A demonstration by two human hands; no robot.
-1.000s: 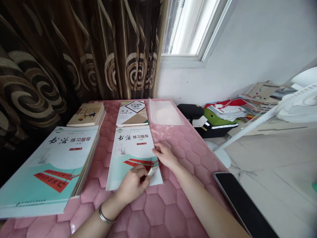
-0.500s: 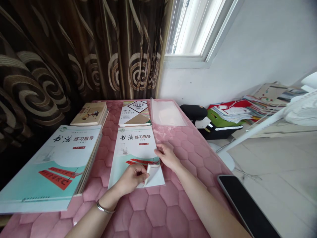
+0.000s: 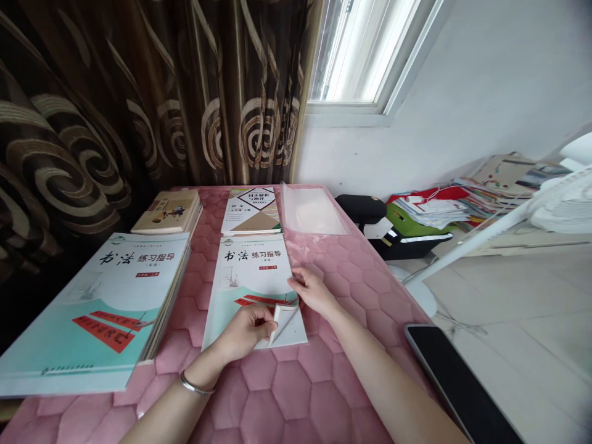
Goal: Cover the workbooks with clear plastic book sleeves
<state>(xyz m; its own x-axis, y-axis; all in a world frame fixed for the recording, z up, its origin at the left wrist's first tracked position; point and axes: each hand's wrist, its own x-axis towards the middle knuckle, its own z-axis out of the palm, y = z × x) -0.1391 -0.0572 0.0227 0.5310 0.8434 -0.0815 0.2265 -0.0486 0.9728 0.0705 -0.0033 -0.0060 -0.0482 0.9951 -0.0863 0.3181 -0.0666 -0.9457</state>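
From the head cam, saw the left hand [image 3: 247, 333] with its grip clamped, thumb against fingers, on the curled-up lower right part of a calligraphy booklet [image 3: 254, 274]. Found that booklet lying face up on the pink padded counter [image 3: 291, 394], with a pale sheet [image 3: 295, 333] showing under the lifted pages. Spotted the right hand [image 3: 315, 292] touching the booklet's right edge, but honestly couldn't tell about that grip, pinched or just resting. Also noticed a silver bangle [image 3: 195, 386] on the left wrist. Over to the left, had a thick stack of books [image 3: 123, 265] topped with the very same cover, plus a tan book pile [image 3: 161, 216] just behind. Past the booklet's top edge, got a white workbook [image 3: 240, 200] with a dark diamond design, and right beside that, some clear plastic sheets [image 3: 312, 209]. Near the counter's right edge, caught a flat black device [image 3: 457, 379]. At the back, had a swirly brown curtain [image 3: 152, 74] next to a window [image 3: 349, 55].
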